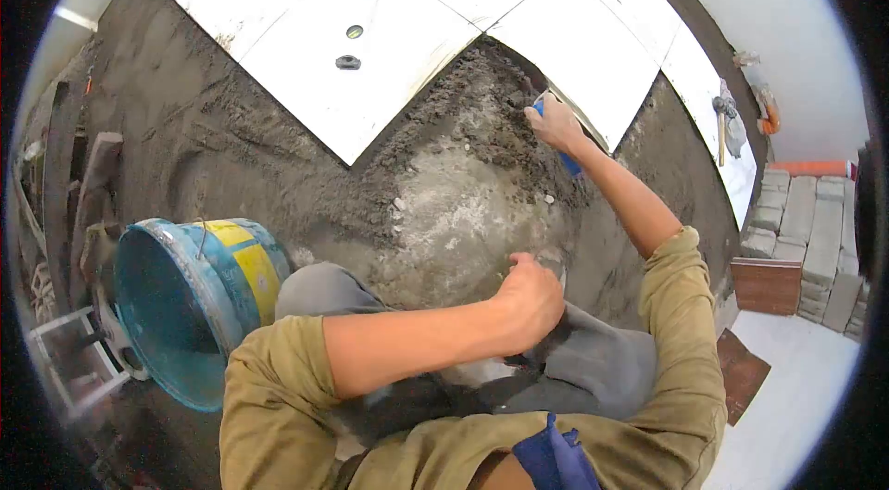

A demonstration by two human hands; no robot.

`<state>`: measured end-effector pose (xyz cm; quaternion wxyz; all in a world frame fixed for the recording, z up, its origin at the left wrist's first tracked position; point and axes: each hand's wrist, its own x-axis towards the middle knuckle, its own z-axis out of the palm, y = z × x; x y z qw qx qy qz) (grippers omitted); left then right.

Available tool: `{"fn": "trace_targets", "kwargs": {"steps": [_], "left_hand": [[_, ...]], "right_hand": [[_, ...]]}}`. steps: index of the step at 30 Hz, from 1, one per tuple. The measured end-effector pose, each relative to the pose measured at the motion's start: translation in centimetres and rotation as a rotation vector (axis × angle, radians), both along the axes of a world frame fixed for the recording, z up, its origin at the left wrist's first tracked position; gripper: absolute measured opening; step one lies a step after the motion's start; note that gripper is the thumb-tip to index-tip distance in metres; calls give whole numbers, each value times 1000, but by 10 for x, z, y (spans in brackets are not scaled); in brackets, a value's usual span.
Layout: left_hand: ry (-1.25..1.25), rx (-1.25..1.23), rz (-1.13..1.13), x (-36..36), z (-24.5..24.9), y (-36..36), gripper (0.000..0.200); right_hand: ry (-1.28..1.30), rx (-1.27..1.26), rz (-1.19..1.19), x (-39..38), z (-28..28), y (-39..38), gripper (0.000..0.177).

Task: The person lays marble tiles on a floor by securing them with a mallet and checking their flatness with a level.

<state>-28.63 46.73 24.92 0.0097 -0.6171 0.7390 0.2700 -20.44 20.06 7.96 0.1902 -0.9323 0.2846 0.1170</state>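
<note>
My right hand (557, 126) is closed round the blue handle (570, 164) of a tool at the edge of a white floor tile (602, 55); a dark blade seems to show just above the hand, against the mortar. Over my knees, my left hand (532, 300) is closed, and what it holds, if anything, is hidden. Between the hands lies rough grey mortar (435, 110) round a paler bare patch (454, 212). A white spirit level (366, 13) rests on the tiles, near a small dark object (348, 63).
A blue bucket (199, 305) lies tipped at my left, beside wood pieces (93, 184) and a metal frame (79, 360). At the right are a mallet (722, 129), stacked grey bricks (810, 231) and brown tile pieces (766, 286). A white wall borders the upper right.
</note>
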Motion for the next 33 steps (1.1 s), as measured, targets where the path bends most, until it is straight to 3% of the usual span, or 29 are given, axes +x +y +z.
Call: {"fn": "trace_targets", "kwargs": {"steps": [9, 22, 28, 33], "left_hand": [[19, 81, 28, 4, -5, -1, 23], [5, 32, 32, 14, 6, 3, 24], [-9, -31, 66, 9, 13, 7, 25], [18, -33, 69, 23, 33, 11, 25]], "right_hand": [[-54, 120, -90, 5, -21, -8, 49], [-87, 39, -3, 16, -35, -6, 47], [58, -13, 275, -1, 17, -13, 40], [13, -131, 246, 5, 9, -22, 38]]}}
